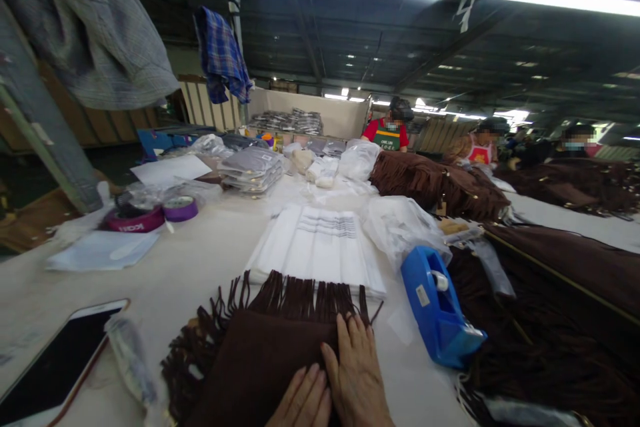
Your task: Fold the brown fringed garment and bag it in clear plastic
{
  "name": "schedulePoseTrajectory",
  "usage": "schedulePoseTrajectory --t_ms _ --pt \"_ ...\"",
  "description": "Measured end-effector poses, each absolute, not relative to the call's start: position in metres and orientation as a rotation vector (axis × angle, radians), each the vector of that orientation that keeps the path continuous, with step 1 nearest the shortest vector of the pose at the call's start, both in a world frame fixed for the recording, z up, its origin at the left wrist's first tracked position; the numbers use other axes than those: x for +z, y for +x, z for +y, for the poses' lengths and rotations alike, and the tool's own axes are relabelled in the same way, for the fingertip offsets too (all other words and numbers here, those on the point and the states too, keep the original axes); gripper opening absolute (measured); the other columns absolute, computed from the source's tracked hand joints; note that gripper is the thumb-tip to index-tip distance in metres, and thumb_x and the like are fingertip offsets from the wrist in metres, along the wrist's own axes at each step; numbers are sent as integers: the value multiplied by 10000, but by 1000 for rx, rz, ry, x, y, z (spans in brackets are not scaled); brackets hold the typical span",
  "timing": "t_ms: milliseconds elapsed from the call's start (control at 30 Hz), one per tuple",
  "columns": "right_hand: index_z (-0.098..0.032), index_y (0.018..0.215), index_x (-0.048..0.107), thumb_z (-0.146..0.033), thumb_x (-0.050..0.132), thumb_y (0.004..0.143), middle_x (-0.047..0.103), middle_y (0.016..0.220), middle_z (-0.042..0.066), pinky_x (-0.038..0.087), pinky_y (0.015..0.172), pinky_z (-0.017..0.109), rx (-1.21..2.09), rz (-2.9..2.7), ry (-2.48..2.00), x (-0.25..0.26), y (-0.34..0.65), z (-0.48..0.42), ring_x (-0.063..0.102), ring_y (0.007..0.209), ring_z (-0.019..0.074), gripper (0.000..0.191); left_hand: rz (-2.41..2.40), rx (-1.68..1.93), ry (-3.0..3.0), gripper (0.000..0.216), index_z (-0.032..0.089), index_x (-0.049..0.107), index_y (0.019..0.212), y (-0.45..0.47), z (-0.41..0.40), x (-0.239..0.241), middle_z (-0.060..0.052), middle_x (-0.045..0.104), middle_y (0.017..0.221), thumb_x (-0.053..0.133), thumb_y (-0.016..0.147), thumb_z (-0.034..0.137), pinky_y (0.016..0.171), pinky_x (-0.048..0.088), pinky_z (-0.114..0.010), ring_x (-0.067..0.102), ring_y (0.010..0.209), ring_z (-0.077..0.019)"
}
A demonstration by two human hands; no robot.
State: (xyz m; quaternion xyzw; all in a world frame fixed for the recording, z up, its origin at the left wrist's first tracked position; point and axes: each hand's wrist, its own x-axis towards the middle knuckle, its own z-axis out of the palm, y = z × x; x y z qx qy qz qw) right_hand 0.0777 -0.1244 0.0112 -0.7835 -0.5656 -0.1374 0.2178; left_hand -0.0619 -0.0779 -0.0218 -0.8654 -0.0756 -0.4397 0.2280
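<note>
A dark brown fringed bag or fabric piece (260,354) lies flat on the white table (210,250), its fringe spread along the far and left edges. Resting on its right side is my right hand (356,370), palm down with fingers stretched toward the fringe. Beside it, lower in view, my left hand (304,400) also lies on the brown material, fingers extended and close together. Neither hand grips anything. Just beyond the fringe sits a stack of white printed sheets or bags (313,237).
A blue tape dispenser (435,307) stands to the right, near brown fringed goods (545,320). On the left are a phone (60,357) and purple tape (180,208). Packaged grey items (251,170) lie further back. A person in a green apron (389,135) is across the table.
</note>
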Motion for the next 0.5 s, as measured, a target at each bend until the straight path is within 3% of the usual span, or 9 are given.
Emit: schedulePoseTrajectory --t_ms 200,333,500 --pt "-104 1069 634 -316 265 924 618 1122 154 373 953 441 -668 -1533 -2083 14 62 -114 528 1097 278 450 -248 -1253 -2476 227 114 552 948 -63 -79 -30 -68 669 911 338 880 80 1031 377 -351 598 1018 -193" --pt "-97 1080 621 -376 303 918 630 1080 169 391 911 474 -737 -1738 -1985 3 79 -120 551 1052 306 452 -255 -1362 -2496 210 157 562 874 -86 -74 12 -5 673 827 363 886 92 1043 362 -298 602 970 -121" --pt "-165 1146 591 -381 370 874 610 1116 136 422 873 470 -584 -1992 -1854 -24 117 -117 549 1052 310 412 -854 -1098 -2519 229 110 544 1019 -158 -48 70 -97 643 924 375 865 123 809 516 -307 598 923 -172"
